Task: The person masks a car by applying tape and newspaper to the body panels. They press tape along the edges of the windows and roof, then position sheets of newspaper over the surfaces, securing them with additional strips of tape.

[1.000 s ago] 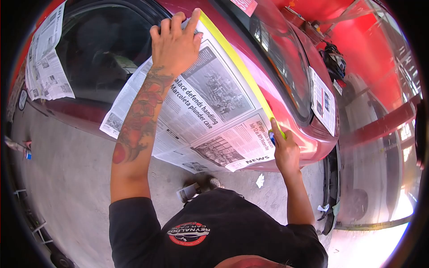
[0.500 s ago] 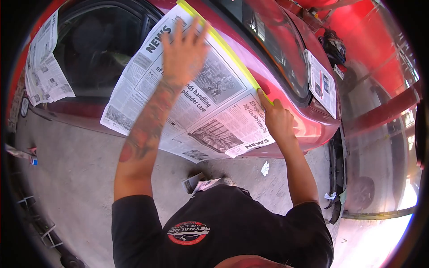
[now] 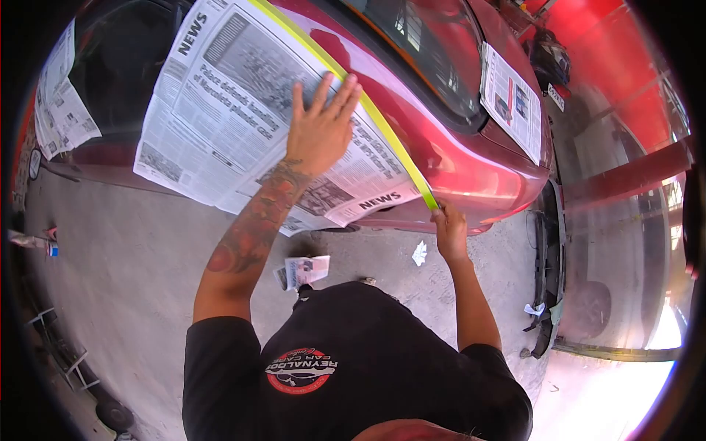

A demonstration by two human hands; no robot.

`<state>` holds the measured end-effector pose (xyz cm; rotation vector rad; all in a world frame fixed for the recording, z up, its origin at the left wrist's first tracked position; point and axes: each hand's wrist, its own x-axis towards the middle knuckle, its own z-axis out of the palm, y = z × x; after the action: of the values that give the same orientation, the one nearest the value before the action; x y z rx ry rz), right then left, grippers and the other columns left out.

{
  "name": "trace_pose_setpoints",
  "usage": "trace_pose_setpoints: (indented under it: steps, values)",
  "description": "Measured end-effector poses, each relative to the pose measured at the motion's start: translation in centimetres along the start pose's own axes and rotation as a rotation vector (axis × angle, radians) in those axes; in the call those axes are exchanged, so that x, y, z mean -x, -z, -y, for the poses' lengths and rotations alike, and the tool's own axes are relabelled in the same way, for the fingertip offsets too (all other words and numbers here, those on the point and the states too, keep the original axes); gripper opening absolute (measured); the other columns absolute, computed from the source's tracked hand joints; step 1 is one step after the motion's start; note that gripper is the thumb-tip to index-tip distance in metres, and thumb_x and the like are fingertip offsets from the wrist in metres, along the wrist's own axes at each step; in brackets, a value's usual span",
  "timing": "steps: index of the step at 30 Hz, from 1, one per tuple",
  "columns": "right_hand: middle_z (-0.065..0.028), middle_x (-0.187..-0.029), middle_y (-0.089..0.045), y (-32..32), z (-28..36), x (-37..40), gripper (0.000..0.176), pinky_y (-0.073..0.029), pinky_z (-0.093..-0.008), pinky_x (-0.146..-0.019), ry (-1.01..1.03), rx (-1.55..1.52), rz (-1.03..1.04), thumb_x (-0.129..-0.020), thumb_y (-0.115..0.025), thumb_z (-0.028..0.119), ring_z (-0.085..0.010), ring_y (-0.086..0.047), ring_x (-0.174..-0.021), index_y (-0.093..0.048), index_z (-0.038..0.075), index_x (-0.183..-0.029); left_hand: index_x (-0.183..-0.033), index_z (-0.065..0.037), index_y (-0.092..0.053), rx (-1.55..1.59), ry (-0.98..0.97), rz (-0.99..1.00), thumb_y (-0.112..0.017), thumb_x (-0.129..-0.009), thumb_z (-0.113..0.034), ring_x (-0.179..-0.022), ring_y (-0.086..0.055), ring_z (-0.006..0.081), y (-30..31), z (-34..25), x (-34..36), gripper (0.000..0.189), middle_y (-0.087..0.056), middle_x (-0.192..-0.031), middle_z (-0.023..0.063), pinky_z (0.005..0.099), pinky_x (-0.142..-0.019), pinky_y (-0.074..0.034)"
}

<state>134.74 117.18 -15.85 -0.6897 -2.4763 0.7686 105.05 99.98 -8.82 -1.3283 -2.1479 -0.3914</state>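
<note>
A newspaper sheet (image 3: 228, 110) lies along the side of the red car (image 3: 368, 44), its upper edge bordered by a strip of yellow masking tape (image 3: 382, 121). My left hand (image 3: 320, 136) is open, fingers apart, lying on the newspaper with its fingertips at the tape. Below and to the right, my right hand (image 3: 450, 228) is closed in a pinch at the lower end of the tape. Its palm side is hidden, so a tape roll cannot be made out. The newspaper's lower edge hangs loose.
Another newspaper (image 3: 511, 103) covers part of the car's rear, and one more (image 3: 62, 103) hangs at the far left. On the concrete floor lie a folded newspaper (image 3: 305, 270) and a crumpled white paper (image 3: 419, 253). A dark bumper-like part (image 3: 548, 257) stands at right.
My left hand has moved down along the taped edge. My right hand has shifted to the tape's lower end, beyond the newspaper's corner. The view has moved a little.
</note>
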Motion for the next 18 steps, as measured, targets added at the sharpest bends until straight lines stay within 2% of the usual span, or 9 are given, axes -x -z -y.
trace_pose_setpoints:
  steps: [1, 2, 5, 7, 9, 12, 15, 16, 18]
  values:
    - [-0.0173, -0.083, -0.067, 0.1, -2.3, 1.4, 0.024, -0.050, -0.0408, -0.072, -0.069, 0.006, 0.023, -0.092, -0.062, 0.013, -0.0285, -0.064, -0.075, -0.064, -0.002, -0.110, -0.150, -0.012, -0.038, -0.019, 0.033, 0.005, -0.057, -0.094, -0.030, -0.145, -0.025, 0.0308, 0.3, -0.8, 0.0, 0.061, -0.030, -0.158, 0.0005, 0.0685, -0.111, -0.020]
    - [-0.0170, -0.081, -0.067, 0.2, -4.6, 2.6, 0.022, -0.050, -0.0406, -0.070, -0.135, 0.012, 0.046, -0.092, -0.062, 0.013, -0.0281, -0.064, -0.073, -0.064, -0.002, -0.108, -0.144, -0.011, -0.046, -0.029, 0.057, -0.059, -0.057, -0.094, -0.025, -0.139, -0.034, 0.0320, 1.1, -2.1, 0.1, 0.053, -0.039, -0.152, 0.0066, 0.0628, -0.111, -0.024]
    - [-0.0174, -0.077, -0.065, 1.2, -7.3, 3.6, 0.020, -0.050, -0.0397, -0.065, -0.231, -0.047, 0.093, -0.092, -0.063, 0.015, -0.0283, -0.064, -0.068, -0.063, -0.002, -0.103, -0.131, -0.008, -0.058, 0.507, 0.133, -0.176, -0.062, -0.091, -0.023, -0.124, -0.050, 0.0284, -2.4, -8.0, 4.5, 0.042, -0.054, -0.135, 0.0086, 0.0547, -0.106, -0.034]
    - [-0.0180, -0.076, -0.064, 1.3, -7.8, 3.7, 0.020, -0.049, -0.0392, -0.063, -0.218, -0.110, 0.096, -0.092, -0.063, 0.016, -0.0290, -0.063, -0.066, -0.062, -0.002, -0.101, -0.115, -0.008, -0.063, 1.242, 0.476, 0.100, -0.066, -0.092, -0.025, -0.102, -0.060, 0.0234, -5.8, -14.9, 8.5, 0.030, -0.061, -0.114, 0.0061, 0.0461, -0.094, -0.043]
    - [-0.0187, -0.077, -0.064, 1.3, -8.0, 3.3, 0.021, -0.049, -0.0390, -0.061, -0.159, -0.164, 0.070, -0.093, -0.063, 0.017, -0.0299, -0.064, -0.065, -0.060, -0.002, -0.100, -0.113, -0.011, -0.061, 1.805, 0.980, 0.405, -0.067, -0.093, -0.036, -0.092, -0.062, 0.0197, -10.2, -20.8, 10.8, 0.032, -0.062, -0.107, 0.0030, 0.0423, -0.084, -0.047]
    - [-0.0193, -0.077, -0.064, 1.6, -7.8, 3.0, 0.022, -0.049, -0.0399, -0.062, -0.161, -0.114, 0.120, -0.096, -0.060, 0.020, -0.0305, -0.064, -0.066, -0.057, -0.002, -0.102, -0.106, -0.012, -0.059, 2.401, 1.639, 0.083, -0.064, -0.095, -0.038, -0.090, -0.064, 0.0233, -13.6, -24.5, 11.6, 0.028, -0.063, -0.102, 0.0039, 0.0387, -0.074, -0.049]
    - [-0.0176, -0.075, -0.064, 1.7, -7.8, 2.8, 0.023, -0.048, -0.0397, -0.060, -0.119, -0.139, 0.134, -0.098, -0.057, 0.021, -0.0281, -0.063, -0.064, -0.057, -0.002, -0.103, -0.107, -0.014, -0.055, 2.522, 1.762, -0.522, -0.064, -0.093, -0.042, -0.090, -0.064, 0.0233, -14.6, -26.0, 11.8, 0.033, -0.062, -0.103, 0.0039, 0.0418, -0.078, -0.048]
    - [-0.0167, -0.074, -0.063, 1.8, -7.8, 2.8, 0.024, -0.048, -0.0394, -0.060, -0.088, -0.159, 0.123, -0.098, -0.056, 0.022, -0.0267, -0.062, -0.063, -0.057, -0.002, -0.104, -0.106, -0.013, -0.056, 2.544, 1.726, -0.670, -0.065, -0.093, -0.041, -0.089, -0.064, 0.0238, -14.9, -26.0, 11.8, 0.031, -0.062, -0.104, 0.0037, 0.0435, -0.083, -0.046]
    - [-0.0143, -0.073, -0.063, 2.2, -8.0, 2.7, 0.025, -0.047, -0.0383, -0.059, -0.164, -0.203, 0.213, -0.099, -0.055, 0.023, -0.0233, -0.061, -0.063, -0.057, -0.002, -0.105, -0.103, -0.014, -0.057, 2.568, 1.742, -0.833, -0.064, -0.094, -0.038, -0.091, -0.064, 0.0232, -14.9, -26.2, 11.6, 0.027, -0.063, -0.099, 0.0035, 0.0439, -0.085, -0.045]
